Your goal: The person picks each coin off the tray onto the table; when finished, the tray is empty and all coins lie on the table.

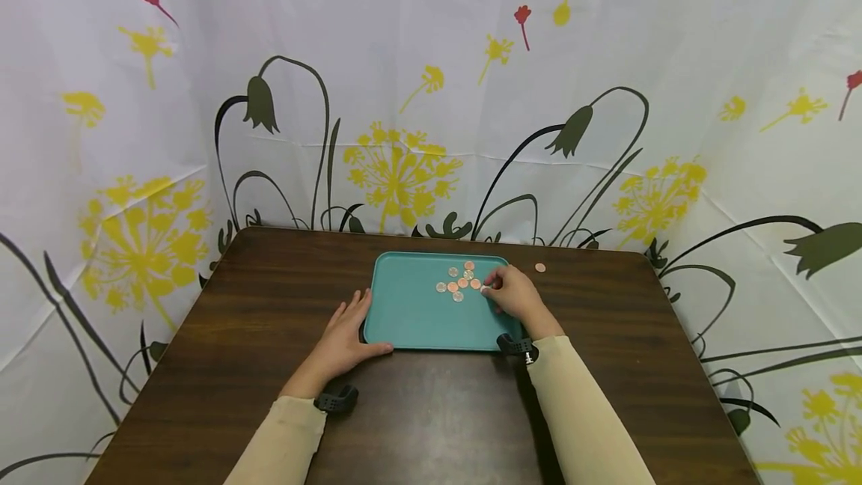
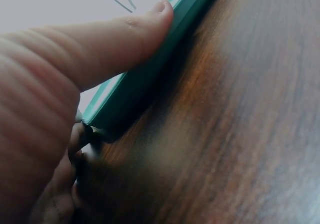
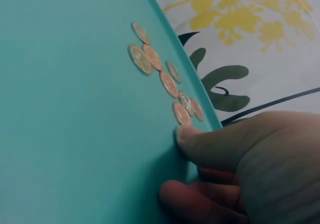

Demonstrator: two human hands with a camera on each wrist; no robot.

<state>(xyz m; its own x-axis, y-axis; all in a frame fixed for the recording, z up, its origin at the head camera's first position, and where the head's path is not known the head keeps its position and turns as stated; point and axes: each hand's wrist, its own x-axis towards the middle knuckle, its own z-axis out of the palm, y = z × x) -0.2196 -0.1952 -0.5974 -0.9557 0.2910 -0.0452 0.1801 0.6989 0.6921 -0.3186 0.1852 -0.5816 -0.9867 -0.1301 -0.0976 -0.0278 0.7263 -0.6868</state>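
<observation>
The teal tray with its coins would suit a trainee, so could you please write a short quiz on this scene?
1. Multiple choice: what lies on the table outside the tray? (a) a spoon; (b) a copper-coloured coin; (c) a cup.
2. Fill the gap: the ____ hand is nearer the group of coins.
3. True or false: the left hand touches the tray.
Key: 1. b; 2. right, the right hand; 3. true.

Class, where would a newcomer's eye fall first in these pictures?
Probably on the bright turquoise tray, standing out against the dark table. Next, the copper and silver coins clustered in its far half, beside the person's right grip. Behind hangs a white cloth with bold yellow flowers.
</observation>
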